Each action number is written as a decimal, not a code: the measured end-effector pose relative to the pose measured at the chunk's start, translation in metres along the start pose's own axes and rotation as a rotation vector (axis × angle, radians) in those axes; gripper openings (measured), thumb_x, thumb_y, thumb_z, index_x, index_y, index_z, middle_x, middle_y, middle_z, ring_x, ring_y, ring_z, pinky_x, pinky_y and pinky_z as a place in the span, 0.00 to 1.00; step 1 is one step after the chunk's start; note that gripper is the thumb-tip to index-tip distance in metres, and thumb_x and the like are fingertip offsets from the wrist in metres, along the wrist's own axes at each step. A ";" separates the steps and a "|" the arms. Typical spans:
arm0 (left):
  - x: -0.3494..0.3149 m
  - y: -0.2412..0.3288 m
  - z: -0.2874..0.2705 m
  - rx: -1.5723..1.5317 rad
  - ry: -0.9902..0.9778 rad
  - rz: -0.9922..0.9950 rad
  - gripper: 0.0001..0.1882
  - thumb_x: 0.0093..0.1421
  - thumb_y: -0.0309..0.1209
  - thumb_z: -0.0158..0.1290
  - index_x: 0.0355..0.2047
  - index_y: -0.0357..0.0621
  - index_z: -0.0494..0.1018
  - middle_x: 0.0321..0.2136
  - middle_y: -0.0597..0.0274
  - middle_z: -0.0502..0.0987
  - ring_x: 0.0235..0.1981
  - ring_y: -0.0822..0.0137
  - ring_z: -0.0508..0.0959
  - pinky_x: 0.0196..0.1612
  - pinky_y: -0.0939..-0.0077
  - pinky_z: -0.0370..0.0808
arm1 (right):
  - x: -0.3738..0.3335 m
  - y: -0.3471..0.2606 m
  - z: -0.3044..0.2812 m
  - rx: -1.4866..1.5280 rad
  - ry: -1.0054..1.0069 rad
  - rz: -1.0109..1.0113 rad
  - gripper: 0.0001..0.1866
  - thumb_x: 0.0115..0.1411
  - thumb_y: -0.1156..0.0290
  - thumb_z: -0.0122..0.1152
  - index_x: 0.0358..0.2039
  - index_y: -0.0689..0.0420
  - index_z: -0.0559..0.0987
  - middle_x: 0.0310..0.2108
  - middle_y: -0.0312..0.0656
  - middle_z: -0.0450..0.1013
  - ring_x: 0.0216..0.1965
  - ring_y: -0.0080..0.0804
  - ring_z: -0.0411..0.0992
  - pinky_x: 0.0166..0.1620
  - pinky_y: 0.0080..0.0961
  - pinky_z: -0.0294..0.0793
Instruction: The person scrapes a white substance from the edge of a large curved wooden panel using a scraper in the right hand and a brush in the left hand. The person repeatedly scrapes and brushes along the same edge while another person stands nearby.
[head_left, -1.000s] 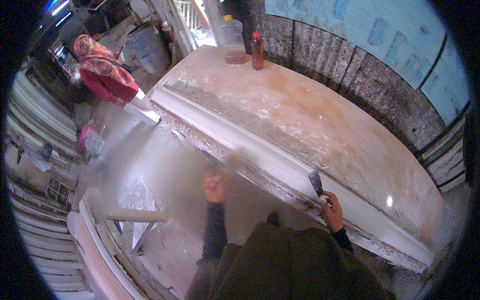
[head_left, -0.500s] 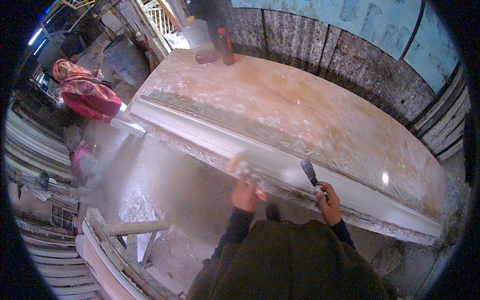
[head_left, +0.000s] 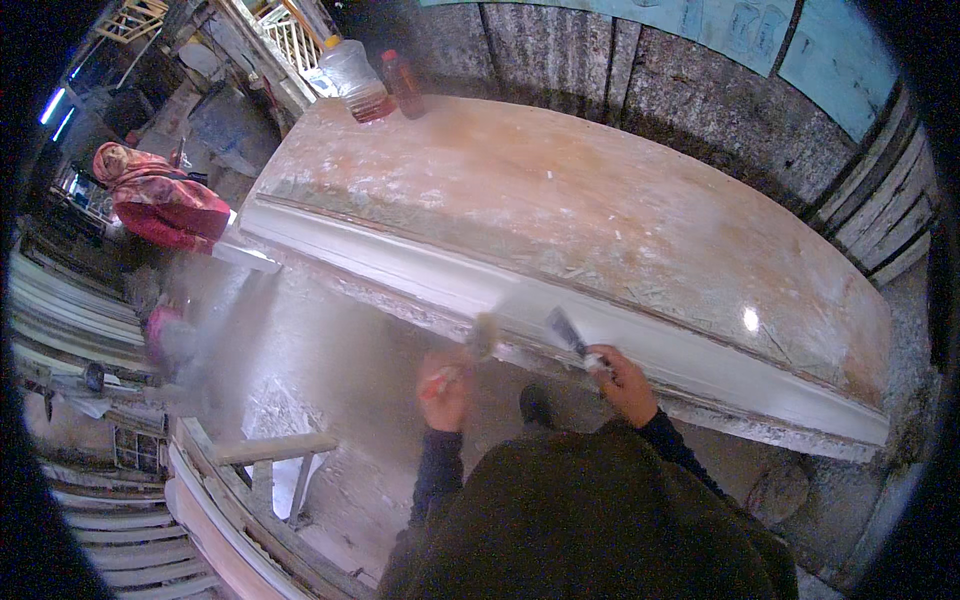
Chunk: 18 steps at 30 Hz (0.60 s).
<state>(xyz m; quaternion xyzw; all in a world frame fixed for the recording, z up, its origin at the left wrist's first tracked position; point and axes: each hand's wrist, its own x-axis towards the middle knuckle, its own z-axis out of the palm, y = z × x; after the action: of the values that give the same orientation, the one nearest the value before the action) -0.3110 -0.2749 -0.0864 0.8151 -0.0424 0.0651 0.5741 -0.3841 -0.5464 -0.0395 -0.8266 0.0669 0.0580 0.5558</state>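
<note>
Brush (head_left: 480,335): red-handled, gripped in left hand (head_left: 443,388), bristles touching near edge of long workbench (head_left: 600,220). Scraper (head_left: 565,330): clasped in right hand (head_left: 625,380), blade on same white edge. Two bottles (head_left: 375,85) at far corner.

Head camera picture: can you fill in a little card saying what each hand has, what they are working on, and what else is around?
left hand: holds a brush, bristles blurred, at the white edge
right hand: holds a putty knife, blade on the white edge
work piece: long wooden panel, reddish top, white-coated edge
on far end: clear plastic jug, dark bottle
nearby: person in red headscarf, far left
</note>
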 end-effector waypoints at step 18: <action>-0.180 0.180 0.277 0.074 -0.086 0.430 0.07 0.45 0.20 0.53 0.28 0.41 0.72 0.33 0.56 0.74 0.35 0.58 0.73 0.40 0.75 0.68 | -0.254 0.178 -0.273 -0.400 0.010 0.174 0.15 0.55 0.64 0.49 0.43 0.53 0.69 0.39 0.47 0.70 0.38 0.43 0.70 0.40 0.33 0.70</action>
<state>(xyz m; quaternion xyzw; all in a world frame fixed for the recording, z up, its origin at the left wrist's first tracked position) -0.4991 -0.5974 -0.0387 0.8099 -0.2371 0.1529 0.5143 -0.6593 -0.8538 -0.0556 -0.9118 0.1277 0.1137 0.3734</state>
